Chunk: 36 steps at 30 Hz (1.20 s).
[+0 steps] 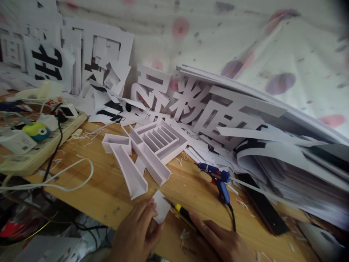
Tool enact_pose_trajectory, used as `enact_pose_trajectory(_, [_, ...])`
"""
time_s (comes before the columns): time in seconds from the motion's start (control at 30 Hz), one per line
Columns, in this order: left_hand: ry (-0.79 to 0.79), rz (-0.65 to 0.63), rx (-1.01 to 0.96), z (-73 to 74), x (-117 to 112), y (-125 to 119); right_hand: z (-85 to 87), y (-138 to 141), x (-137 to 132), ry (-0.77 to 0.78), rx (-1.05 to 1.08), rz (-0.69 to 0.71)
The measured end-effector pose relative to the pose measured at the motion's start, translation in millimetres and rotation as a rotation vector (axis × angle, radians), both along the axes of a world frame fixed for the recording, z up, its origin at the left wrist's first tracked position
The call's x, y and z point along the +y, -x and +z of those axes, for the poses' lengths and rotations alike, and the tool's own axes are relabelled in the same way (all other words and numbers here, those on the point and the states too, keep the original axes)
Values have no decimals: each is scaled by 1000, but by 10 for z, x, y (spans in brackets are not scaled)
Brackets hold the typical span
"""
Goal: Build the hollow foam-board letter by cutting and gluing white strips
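Near the front edge of the table, my left hand (140,227) pinches a small white piece of board (161,206) between thumb and fingers. My right hand (218,236) is closed around a yellow and black utility knife (185,215). Its blade reaches over the right side of the white piece; whether it touches cannot be made out. Just beyond lies a white built-up character (156,145) with raised side walls and open channels. To the right a blue hot glue gun (216,178) rests on the table, an orange light lit on its body.
A black phone (263,205) lies at the right. Cut-out white characters (191,100) and sheets lean against the patterned curtain (245,40). At the left are a power strip (65,138), plugs and a looped white cable (91,173). Scraps litter the wooden table (103,196).
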<state>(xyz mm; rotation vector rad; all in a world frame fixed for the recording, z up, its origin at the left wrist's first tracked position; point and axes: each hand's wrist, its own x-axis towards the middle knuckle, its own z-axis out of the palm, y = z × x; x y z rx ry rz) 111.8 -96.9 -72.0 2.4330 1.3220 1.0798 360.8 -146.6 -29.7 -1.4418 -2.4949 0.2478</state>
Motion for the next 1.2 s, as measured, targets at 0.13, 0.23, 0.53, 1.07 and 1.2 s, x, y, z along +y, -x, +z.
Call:
enact_pose_trajectory(0.13, [-8,-31,-11,20,11,4,-65,165,121,30,13,18])
enact_pose_trajectory(0.23, [-28,-21,-18,33,15,-2,-88,195,152,34,1,12])
enact_pose_trajectory(0.53, [-79,-19,-10,38,22,-4,-70,210,156,25,-49,14])
enact_pose_trajectory(1.07, [39,31,-20,41,-23,-38,164,226,165,33,-266,66])
enact_pose_trajectory(1.2, [9,46,-36,22,-18,-45,172,145,118,64,-256,70])
